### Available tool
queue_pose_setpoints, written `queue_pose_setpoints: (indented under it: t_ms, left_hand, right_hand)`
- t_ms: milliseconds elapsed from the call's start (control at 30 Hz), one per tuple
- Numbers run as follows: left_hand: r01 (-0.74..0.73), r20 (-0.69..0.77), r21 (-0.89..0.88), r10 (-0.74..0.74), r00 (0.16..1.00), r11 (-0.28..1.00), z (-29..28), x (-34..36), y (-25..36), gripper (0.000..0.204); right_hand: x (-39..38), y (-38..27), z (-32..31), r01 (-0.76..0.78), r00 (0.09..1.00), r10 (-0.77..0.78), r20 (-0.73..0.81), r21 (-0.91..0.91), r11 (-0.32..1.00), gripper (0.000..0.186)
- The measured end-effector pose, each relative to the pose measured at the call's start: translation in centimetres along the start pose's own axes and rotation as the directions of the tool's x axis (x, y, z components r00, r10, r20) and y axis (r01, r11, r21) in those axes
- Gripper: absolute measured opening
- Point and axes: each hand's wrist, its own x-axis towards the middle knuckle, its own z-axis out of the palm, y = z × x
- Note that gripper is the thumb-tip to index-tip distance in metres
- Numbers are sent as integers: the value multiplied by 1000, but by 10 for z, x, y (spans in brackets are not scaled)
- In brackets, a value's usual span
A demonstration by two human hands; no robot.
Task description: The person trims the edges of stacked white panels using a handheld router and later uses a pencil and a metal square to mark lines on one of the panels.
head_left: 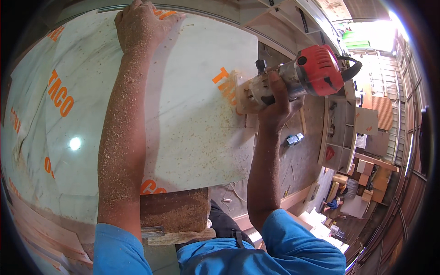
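Observation:
My right hand [278, 101] is wrapped round the metal body of a trim router [321, 70] with a red motor housing. The router's base rests at the right edge of a white marble-patterned panel [201, 78] printed with orange lettering. Near the panel's far edge my left hand [141, 28] presses down, thumb spread to the right; its fingertips are partly hidden at the edge. Wood chips [206, 133] lie scattered on the panel, thickest by the router, and sawdust covers my left forearm. The router's bit cannot be made out.
Past the panel's right edge, a small blue-and-white object [294, 139] lies on the grey floor. Open cabinet frames [337, 133] stand farther right. A brown, dust-covered board [176, 211] sits below the panel's near edge, and wood boards [50, 233] lie at the lower left.

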Motion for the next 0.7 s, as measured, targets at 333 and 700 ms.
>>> queue_pose_setpoints:
  t_ms: [333,700]
  left_hand:
    - [72,-57,-248,-89,994,966,-25,-4,17,40]
    - [65,-91,-281,-94,991,958,-11,0,9,41]
  right_hand:
    - [-46,-34,-34,-88,992,87,94,6,996,31]
    - [-36,-6,-26,102,988,-117,104,146,984,34]
